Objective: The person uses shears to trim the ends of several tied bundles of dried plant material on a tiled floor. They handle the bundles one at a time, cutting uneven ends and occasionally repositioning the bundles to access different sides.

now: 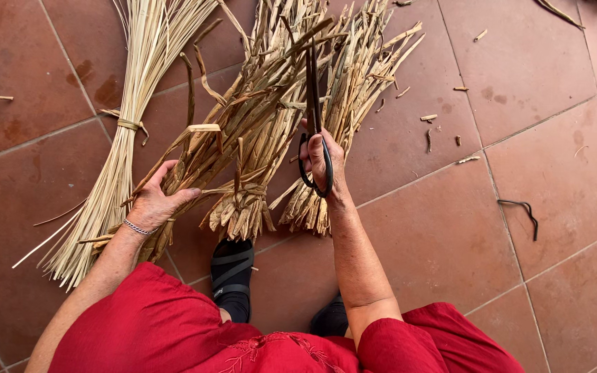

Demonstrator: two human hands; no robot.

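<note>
Scissors (314,117), black, sit clenched in the right hand (325,160), blades over the dried reed bundles (257,131) on the tiled floor (533,69). The left hand (155,202) grasps a bundle's lower end.

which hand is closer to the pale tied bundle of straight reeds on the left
Left. The left hand grips brown stalks right beside the pale reed bundle. The right hand, holding black scissors, is farther off, across the brown bundles.
</note>
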